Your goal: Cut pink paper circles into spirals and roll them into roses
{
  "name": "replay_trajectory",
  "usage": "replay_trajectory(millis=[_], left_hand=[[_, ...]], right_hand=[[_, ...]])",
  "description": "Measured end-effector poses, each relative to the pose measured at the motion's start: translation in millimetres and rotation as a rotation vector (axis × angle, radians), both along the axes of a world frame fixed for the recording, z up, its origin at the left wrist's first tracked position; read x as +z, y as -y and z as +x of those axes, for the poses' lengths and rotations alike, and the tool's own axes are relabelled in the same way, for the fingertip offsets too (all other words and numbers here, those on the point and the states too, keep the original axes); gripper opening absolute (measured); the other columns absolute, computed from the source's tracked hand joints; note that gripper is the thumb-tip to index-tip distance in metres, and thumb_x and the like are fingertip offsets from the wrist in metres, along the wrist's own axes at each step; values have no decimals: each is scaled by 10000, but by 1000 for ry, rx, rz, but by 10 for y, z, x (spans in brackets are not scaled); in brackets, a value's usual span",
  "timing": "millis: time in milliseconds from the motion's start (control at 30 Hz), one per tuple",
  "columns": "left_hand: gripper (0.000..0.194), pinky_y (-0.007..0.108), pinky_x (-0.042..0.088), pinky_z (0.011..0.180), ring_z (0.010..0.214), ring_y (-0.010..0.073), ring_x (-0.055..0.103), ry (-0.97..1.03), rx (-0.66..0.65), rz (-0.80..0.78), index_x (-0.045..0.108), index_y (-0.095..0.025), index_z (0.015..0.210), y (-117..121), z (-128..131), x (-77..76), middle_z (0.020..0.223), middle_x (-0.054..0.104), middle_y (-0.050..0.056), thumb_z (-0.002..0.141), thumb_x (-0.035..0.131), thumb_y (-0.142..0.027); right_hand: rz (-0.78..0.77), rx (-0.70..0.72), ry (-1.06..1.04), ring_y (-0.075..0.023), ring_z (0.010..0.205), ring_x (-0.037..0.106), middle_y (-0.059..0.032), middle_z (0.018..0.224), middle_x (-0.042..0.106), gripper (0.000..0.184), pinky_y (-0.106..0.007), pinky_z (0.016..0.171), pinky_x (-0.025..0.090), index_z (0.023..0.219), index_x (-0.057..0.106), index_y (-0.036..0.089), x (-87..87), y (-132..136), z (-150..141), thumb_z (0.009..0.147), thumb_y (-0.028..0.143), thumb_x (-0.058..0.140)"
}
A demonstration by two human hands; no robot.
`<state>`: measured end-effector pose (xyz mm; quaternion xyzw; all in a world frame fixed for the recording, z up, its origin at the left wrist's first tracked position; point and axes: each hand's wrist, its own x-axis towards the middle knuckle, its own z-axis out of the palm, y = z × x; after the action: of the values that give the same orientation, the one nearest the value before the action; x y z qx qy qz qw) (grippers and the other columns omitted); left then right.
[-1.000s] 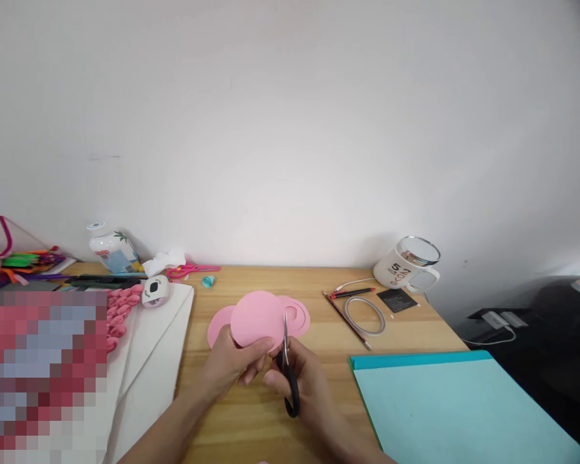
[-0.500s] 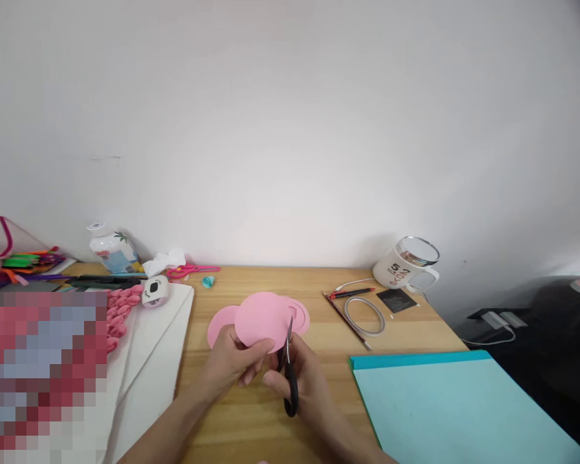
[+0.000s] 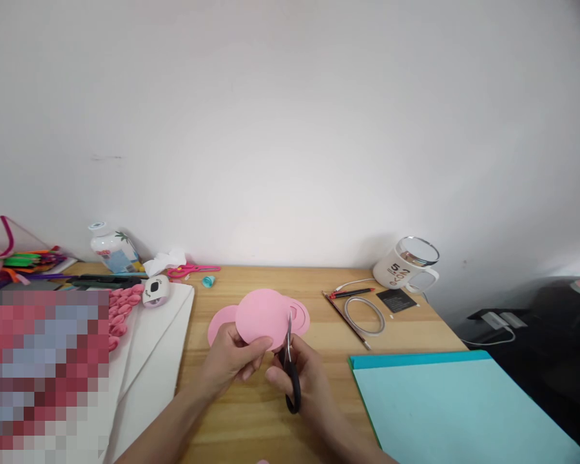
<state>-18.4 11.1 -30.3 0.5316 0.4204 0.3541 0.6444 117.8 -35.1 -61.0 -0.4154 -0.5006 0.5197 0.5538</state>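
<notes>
My left hand (image 3: 236,354) pinches a pink paper circle (image 3: 261,317) by its lower edge, thumb on top. Black-handled scissors (image 3: 292,380) are gripped in my right hand (image 3: 307,377), blades pointing up at the circle's right edge. Whether the blades are biting into the paper there I cannot tell. Behind the held circle, another pink paper piece (image 3: 219,322) shows on the left. To the right lies a pink paper piece with ring-like cut edges (image 3: 300,316). Both are partly covered by the held circle and my hands.
Blue-green paper sheets (image 3: 454,406) lie at the right. A white mug (image 3: 401,267), coiled cable (image 3: 365,316), pencil (image 3: 345,319) and black card (image 3: 396,300) stand or lie behind them. Pink scissors (image 3: 193,270), a white bottle (image 3: 115,251) and a white folder (image 3: 159,361) are at the left.
The pink circle has risen slightly and turned a little in my left hand. The scissors' blades have come closer together, their handles shifting slightly right.
</notes>
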Motion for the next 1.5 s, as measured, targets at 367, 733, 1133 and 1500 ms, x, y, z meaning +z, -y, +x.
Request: replay_trajectory(millis=[367, 733, 1133, 1500], left_hand=[[435, 170, 157, 293, 265, 31, 289, 8, 31, -15, 498, -145, 491, -4, 0, -47, 338, 421, -54, 697, 638, -502], [409, 181, 138, 322, 292, 25, 268, -74, -7, 32, 456, -155, 443, -12, -24, -46, 330, 382, -65, 684, 655, -418], [413, 192, 140, 335, 294, 27, 259, -92, 30, 29, 444, -165, 432, -4, -1, 0, 329, 382, -65, 663, 657, -432], [416, 170, 152, 308, 281, 24, 285, -55, 64, 14, 475, -150, 463, -7, 4, 12, 340, 414, -64, 632, 697, -458]], right_hand=[[-108, -15, -25, -68, 458, 259, 99, 511, 341, 292, -186, 417, 205, 696, 454, 199, 55, 23, -38, 612, 312, 710], [-58, 11, -32, -110, 575, 436, 36, 662, 494, 367, -213, 514, 339, 755, 485, 186, -16, 2, 12, 625, 396, 755], [-43, 18, -30, -91, 502, 327, 71, 569, 389, 382, -208, 452, 267, 747, 492, 190, 28, 11, 6, 661, 488, 714], [-133, 7, -72, -76, 471, 279, 88, 541, 374, 400, -200, 428, 217, 755, 478, 206, 23, 19, -9, 621, 481, 736]])
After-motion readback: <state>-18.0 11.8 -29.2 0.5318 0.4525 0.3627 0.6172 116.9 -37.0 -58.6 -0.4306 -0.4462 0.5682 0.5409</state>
